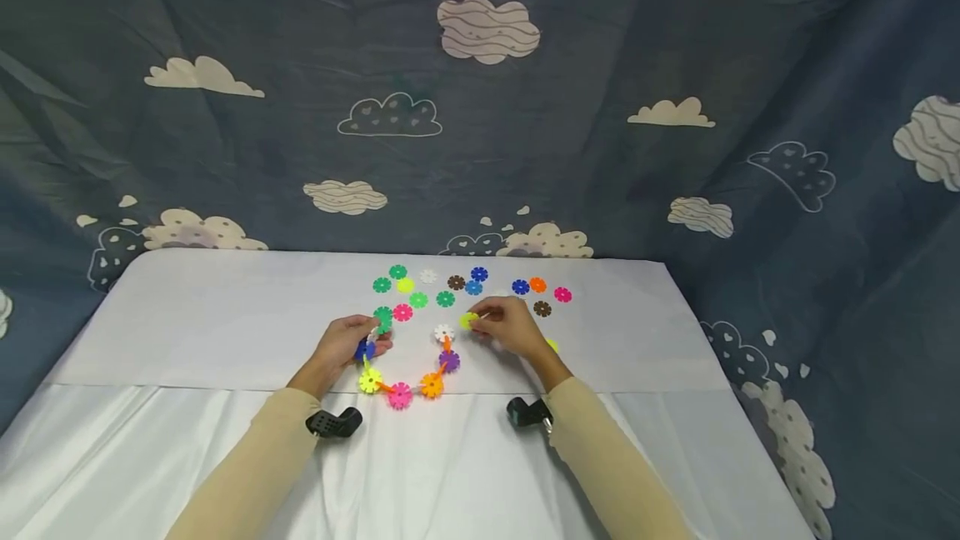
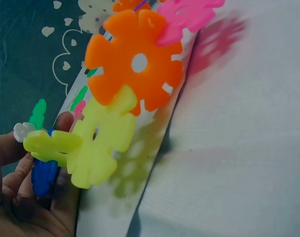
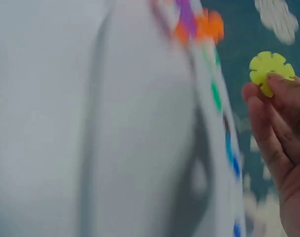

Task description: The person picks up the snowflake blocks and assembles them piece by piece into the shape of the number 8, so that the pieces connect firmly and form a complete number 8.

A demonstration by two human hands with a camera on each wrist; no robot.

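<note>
A curved chain of interlocked plastic snowflake discs hangs from my left hand (image 1: 345, 346), which grips it near its green disc (image 1: 383, 319) and blue disc (image 1: 364, 349). From there the chain runs through a yellow disc (image 2: 98, 140), an orange disc (image 2: 135, 61), a pink disc (image 1: 401, 395), another orange disc (image 1: 432, 386) and a purple disc (image 1: 449, 361) to a white disc (image 1: 444, 332) at its other end. Close to that white end, my right hand (image 1: 512, 326) pinches a single yellow disc (image 3: 271, 69) between thumb and fingers.
Loose discs lie spread over the far part of the white-covered table (image 1: 225, 315), among them a pink disc (image 1: 402, 312), a brown disc (image 1: 542, 308) and an orange disc (image 1: 537, 284). A dark cloud-patterned curtain (image 1: 300, 157) hangs behind the table.
</note>
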